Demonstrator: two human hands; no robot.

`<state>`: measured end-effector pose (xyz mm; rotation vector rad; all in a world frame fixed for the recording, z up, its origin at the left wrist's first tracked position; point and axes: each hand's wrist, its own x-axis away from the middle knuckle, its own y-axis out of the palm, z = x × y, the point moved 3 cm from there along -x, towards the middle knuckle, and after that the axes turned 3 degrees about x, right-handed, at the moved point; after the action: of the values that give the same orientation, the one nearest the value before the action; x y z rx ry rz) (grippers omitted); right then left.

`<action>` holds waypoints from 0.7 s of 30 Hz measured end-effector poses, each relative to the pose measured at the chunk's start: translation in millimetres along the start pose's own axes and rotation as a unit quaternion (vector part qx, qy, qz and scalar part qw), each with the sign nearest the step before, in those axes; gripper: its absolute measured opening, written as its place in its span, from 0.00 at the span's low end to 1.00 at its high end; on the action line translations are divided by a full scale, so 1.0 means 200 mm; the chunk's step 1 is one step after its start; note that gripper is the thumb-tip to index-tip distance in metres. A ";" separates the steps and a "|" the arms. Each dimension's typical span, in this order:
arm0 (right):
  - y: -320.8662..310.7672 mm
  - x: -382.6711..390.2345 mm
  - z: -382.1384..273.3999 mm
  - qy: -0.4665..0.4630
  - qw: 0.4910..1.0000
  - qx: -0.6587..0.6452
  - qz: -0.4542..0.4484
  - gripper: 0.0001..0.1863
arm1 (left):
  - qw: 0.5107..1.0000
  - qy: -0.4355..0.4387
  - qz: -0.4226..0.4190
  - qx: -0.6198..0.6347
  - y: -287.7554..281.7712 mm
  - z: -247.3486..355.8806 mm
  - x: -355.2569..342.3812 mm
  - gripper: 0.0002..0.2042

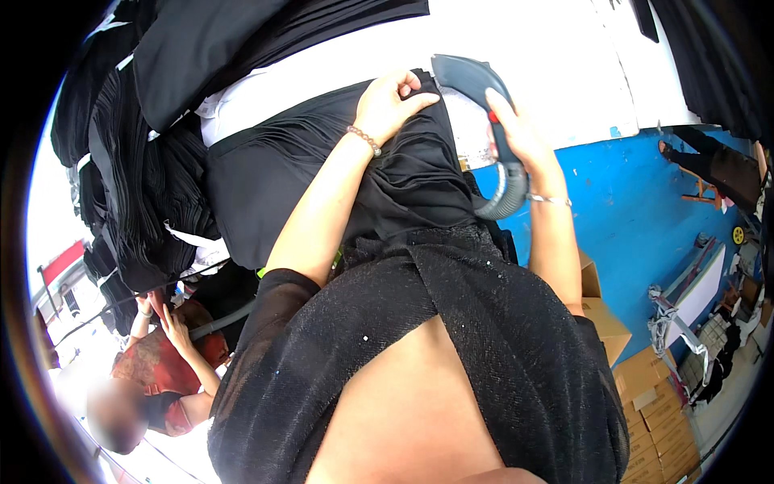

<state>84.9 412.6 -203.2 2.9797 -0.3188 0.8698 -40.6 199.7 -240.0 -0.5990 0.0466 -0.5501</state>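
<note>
Evidently, a dark grey hand nozzle [472,74] is held beside black cloth [274,177] on a white table [564,73].
Nozzle: flat, flared head with a squared tip pointing to the left, curved neck, slim handle, red button [493,118] on the handle; a grey ribbed hose [509,196] bends from the handle's base back toward the wearer. Position: just beside the cloth's right edge, near the table's near edge, the hose hanging past that edge above the blue floor [597,194]. Right hand [520,139]: fingers wrapped around the handle, slightly blurred. Left hand [393,103]: over the cloth's far right corner, fingers curled, thumb extended apart from them; cannot tell whether cloth is pinched. Cloth: matt, layered, loosely creased toward the wearer.
</note>
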 end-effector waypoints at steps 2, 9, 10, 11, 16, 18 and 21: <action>-0.07 0.05 0.04 -0.022 1.000 0.000 -0.004 0.25 | 0.995 -0.046 -0.016 0.081 0.00 -0.01 -0.01 0.12; -0.02 -0.01 -0.02 -0.040 0.996 0.074 0.017 0.27 | 0.990 -0.043 -0.008 0.133 0.03 -0.01 -0.03 0.07; -0.03 -0.01 -0.02 -0.035 0.998 0.037 0.036 0.27 | 0.979 -0.059 -0.001 0.195 0.02 -0.02 -0.03 0.08; -0.07 0.00 0.00 -0.039 0.998 0.039 0.043 0.27 | 0.984 -0.061 0.001 0.165 0.02 -0.03 -0.02 0.09; -0.01 -0.01 0.01 -0.115 0.975 0.188 0.020 0.28 | 0.968 -0.083 0.007 0.237 0.02 -0.09 -0.05 0.09; 0.01 0.00 -0.03 -0.055 0.996 0.044 0.062 0.28 | 0.964 -0.083 -0.018 0.252 0.01 -0.07 -0.05 0.08; -0.07 0.14 -0.09 -0.105 0.994 0.039 -0.013 0.25 | 0.947 -0.039 -0.055 0.315 -0.04 -0.08 0.00 0.08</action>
<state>100.6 421.8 -173.1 3.1455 -0.2551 0.5789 -47.2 185.9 -249.9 0.0038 -0.2327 -0.6109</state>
